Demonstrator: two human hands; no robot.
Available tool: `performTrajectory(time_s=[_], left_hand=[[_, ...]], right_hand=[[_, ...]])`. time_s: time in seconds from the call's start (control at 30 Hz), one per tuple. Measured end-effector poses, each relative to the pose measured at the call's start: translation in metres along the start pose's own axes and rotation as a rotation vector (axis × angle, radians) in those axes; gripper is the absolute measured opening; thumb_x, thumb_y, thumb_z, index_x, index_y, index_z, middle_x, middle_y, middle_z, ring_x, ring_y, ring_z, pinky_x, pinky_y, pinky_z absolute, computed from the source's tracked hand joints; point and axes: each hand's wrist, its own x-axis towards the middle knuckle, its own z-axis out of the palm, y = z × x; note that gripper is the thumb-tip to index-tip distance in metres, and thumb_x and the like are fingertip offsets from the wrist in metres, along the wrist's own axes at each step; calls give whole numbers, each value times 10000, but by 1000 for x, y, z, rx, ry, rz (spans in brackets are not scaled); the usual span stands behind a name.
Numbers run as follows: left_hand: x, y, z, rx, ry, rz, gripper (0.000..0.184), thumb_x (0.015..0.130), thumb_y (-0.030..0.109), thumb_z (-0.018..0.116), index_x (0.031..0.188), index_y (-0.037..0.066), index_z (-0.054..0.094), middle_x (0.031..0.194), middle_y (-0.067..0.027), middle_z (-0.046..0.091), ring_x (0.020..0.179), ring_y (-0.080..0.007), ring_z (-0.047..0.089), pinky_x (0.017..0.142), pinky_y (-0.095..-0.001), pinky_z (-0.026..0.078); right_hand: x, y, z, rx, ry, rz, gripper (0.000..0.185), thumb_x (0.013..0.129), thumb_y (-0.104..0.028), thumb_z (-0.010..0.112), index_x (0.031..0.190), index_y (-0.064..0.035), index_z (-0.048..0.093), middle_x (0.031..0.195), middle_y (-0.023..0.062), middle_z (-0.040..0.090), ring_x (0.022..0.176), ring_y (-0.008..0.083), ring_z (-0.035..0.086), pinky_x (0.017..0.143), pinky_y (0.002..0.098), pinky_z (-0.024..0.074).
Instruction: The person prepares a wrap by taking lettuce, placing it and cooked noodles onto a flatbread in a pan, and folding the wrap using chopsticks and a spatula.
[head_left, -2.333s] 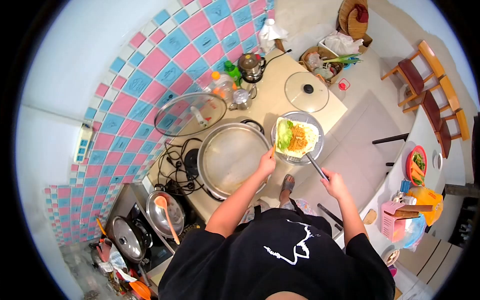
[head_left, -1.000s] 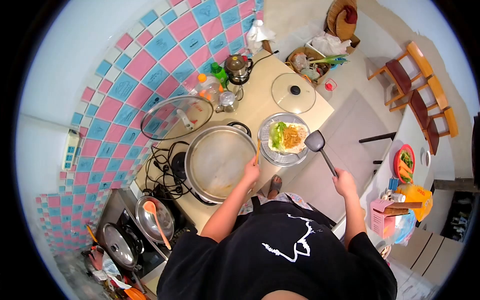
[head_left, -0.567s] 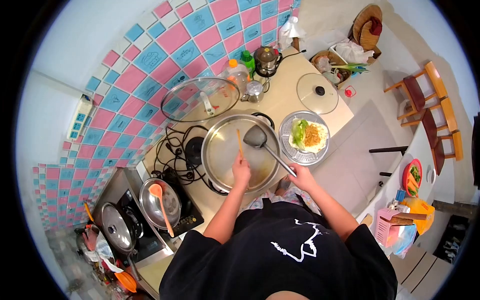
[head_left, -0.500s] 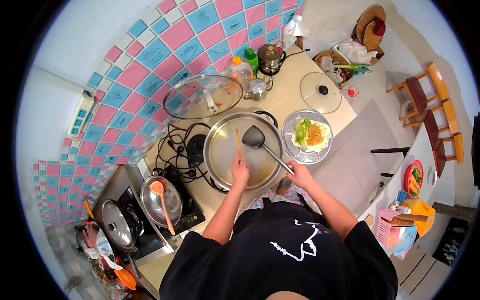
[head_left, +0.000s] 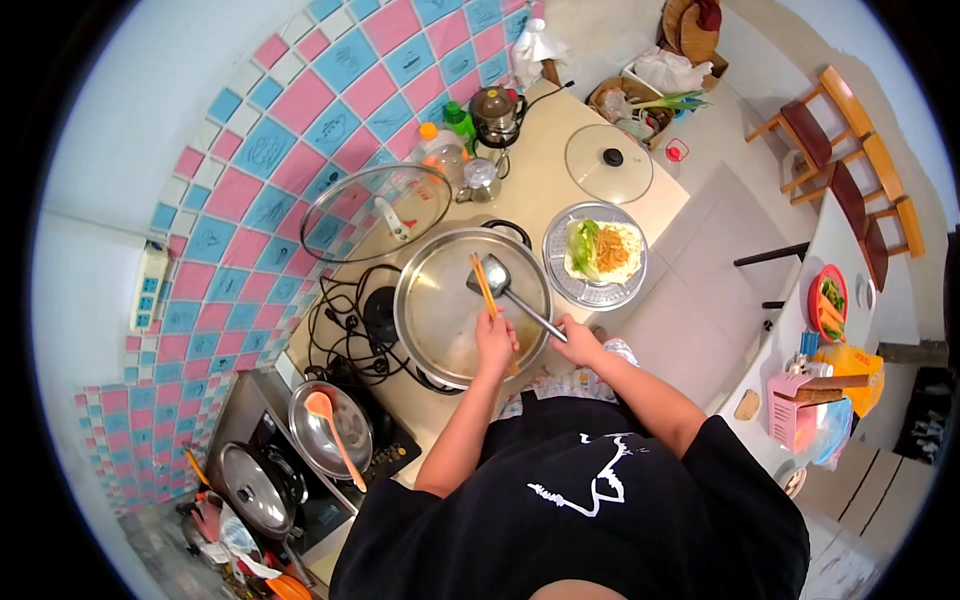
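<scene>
A wide steel pan (head_left: pixel 425 320) with a pale, steamy bottom sits on the counter in front of me. My left hand (head_left: pixel 495 342) is closed around a pair of wooden chopsticks (head_left: pixel 485 289) above it. The handle of a metal spatula (head_left: pixel 535 317) is gripped in my right hand (head_left: pixel 577 343) at the pan's right rim. Its blade is over the pan, beside the chopstick tips; whether they touch I cannot tell. Right of the pan, a perforated metal tray (head_left: pixel 596 293) carries a pale flatbread (head_left: pixel 628 262) topped with lettuce (head_left: pixel 583 246) and shredded orange-brown filling (head_left: pixel 610 248).
A glass lid (head_left: pixel 590 165) lies behind the tray; a larger glass lid (head_left: pixel 345 215) leans by the tiled wall. Cables (head_left: pixel 335 325) tangle left of the pan. Bottles and a kettle (head_left: pixel 497 113) stand behind. Another pan (head_left: pixel 350 425) holds an orange spoon (head_left: pixel 335 435).
The view has shifted. The chopsticks have come close to the spatula blade, which has turned and now shines. My hands are nearer each other.
</scene>
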Motion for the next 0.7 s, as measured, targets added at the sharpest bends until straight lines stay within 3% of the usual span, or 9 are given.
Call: performTrajectory(time_s=[0.13, 0.2, 0.23, 0.3, 0.33, 0.43, 0.57, 0.63, 0.7], left_hand=[[6, 10, 26, -154, -75, -14, 143, 918, 132, 404, 1030, 48, 433, 691, -61, 508, 487, -125, 465, 439, -274, 434], [12, 13, 41, -421, -124, -197, 252, 937, 189, 370, 1132, 41, 432, 905, -126, 576, 748, -192, 557, 654, -345, 486], [16, 14, 49, -412, -129, -200, 252, 937, 189, 370, 1132, 41, 432, 905, -126, 576, 748, -192, 557, 654, -345, 486], [21, 16, 67, -632, -433, -312, 398, 946, 232, 298, 1261, -3, 365, 1210, -165, 487, 1063, -233, 480, 878, -366, 409], [20, 17, 74, -553, -478, -298, 486, 942, 252, 258, 1306, -65, 301, 1351, -154, 356, 1225, -234, 341, 966, -345, 332], [-5, 25, 129, -627, -584, -530, 459, 933, 217, 274, 1266, -91, 346, 1334, -171, 379, 1197, -242, 385, 980, -349, 336], [-10, -10, 189, -627, -713, -609, 410, 926, 168, 287, 1233, -83, 388, 1229, -185, 468, 1150, -268, 436, 1024, -379, 303], [6, -37, 209, -490, -699, -654, 402, 919, 224, 331, 1194, -52, 432, 1167, -166, 503, 1110, -266, 458, 992, -392, 342], [12, -44, 227, -332, -606, -719, 391, 910, 259, 364, 1164, -26, 447, 1133, -157, 518, 1075, -259, 474, 965, -398, 364]], right_hand=[[-9, -4, -12, -22, 120, -49, 399, 760, -161, 602, 1099, -26, 442, 817, 163, 600, 662, 281, 598, 632, 349, 477], [-19, -29, -31, 77, 347, -157, 396, 733, -91, 618, 1097, -18, 481, 821, 140, 599, 695, 280, 604, 635, 354, 483], [-26, -46, -44, 83, 355, -151, 396, 733, -91, 618, 1097, -18, 481, 821, 140, 599, 695, 280, 604, 635, 354, 483], [-37, -72, -68, 193, 444, -330, 423, 693, -32, 660, 1088, -30, 510, 785, 96, 583, 618, 191, 573, 568, 292, 477], [-38, -68, -71, 231, 478, -311, 404, 664, -34, 702, 1040, -43, 556, 796, 81, 586, 577, 144, 540, 528, 253, 461], [-43, -81, -95, 338, 696, -363, 300, 673, -44, 701, 953, -46, 593, 790, 87, 596, 593, 167, 557, 552, 265, 466], [-36, -40, -125, 331, 902, -289, 147, 737, -52, 664, 862, -2, 605, 756, 62, 596, 629, 156, 563, 616, 262, 478], [-34, -11, -131, 372, 973, -267, 107, 816, -120, 603, 854, -20, 604, 733, 83, 599, 617, 153, 575, 567, 257, 461], [-41, 4, -144, 935, 876, 267, 196, 901, -183, 499, 846, -18, 588, 695, 42, 572, 590, 99, 548, 528, 219, 448]])
